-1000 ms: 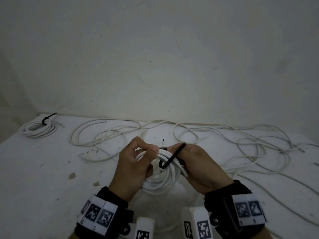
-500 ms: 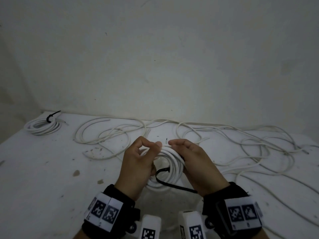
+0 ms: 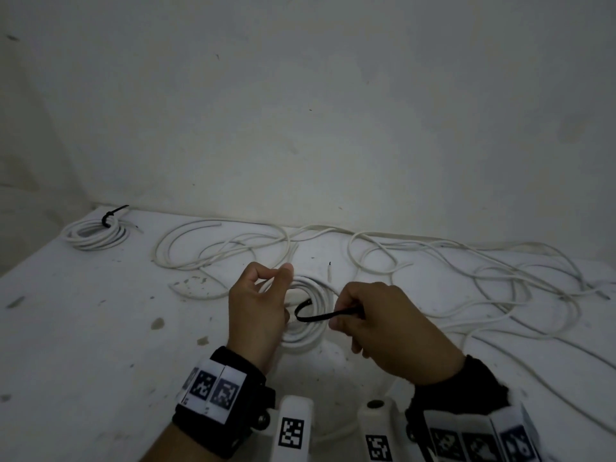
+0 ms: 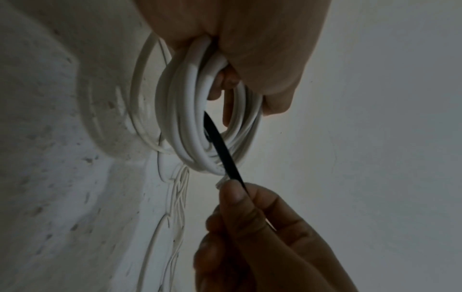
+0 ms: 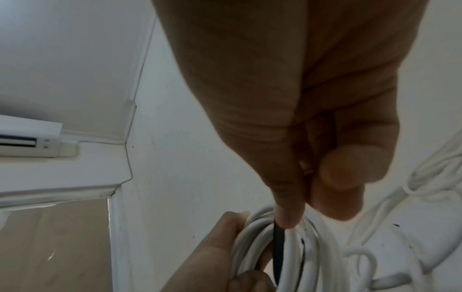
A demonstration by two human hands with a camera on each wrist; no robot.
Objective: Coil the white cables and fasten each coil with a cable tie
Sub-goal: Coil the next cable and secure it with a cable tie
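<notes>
My left hand (image 3: 263, 295) grips a coil of white cable (image 3: 310, 331) at its left side, held just above the table. In the left wrist view its fingers curl round the top of the coil (image 4: 207, 126). A black cable tie (image 3: 316, 315) loops through the coil's middle, and my right hand (image 3: 353, 315) pinches its tail to the right of the coil. The tie (image 4: 220, 150) runs down from the coil's inside into the right fingertips (image 4: 232, 189). In the right wrist view the tie (image 5: 278, 254) lies across the white turns (image 5: 295, 256).
A finished coil (image 3: 95, 233) with a black tie lies at the table's far left. Loose white cables (image 3: 466, 271) sprawl along the back and right of the white, speckled table (image 3: 83, 328). A plain wall stands behind.
The right hand has pulled away to the right of the coil, drawing the black tie's tail out with it. The tie now arcs through the coil's centre; the left hand keeps its hold.
</notes>
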